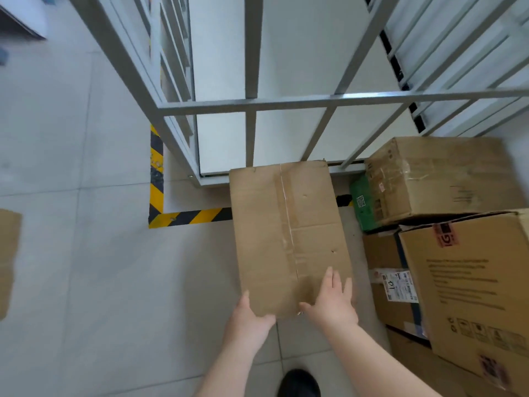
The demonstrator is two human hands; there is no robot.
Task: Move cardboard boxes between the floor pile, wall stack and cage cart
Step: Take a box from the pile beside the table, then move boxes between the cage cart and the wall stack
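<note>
A plain brown cardboard box (286, 236) with a taped seam hangs in front of me, its far end near the low front rail of the grey cage cart (257, 103). My left hand (249, 319) grips the box's near left corner, thumb on top. Flat on the box's top near the right corner lies my right hand (333, 299), fingers straight. The cart's white floor (286, 138) shows between the bars.
A pile of cardboard boxes (446, 179) stands at the right, with a big printed box (469, 282) and a green carton (362, 204). Yellow-black floor tape (186, 217) marks the cart's bay. Another cardboard piece (8, 253) sits at the left edge. My shoe (299, 382) is below.
</note>
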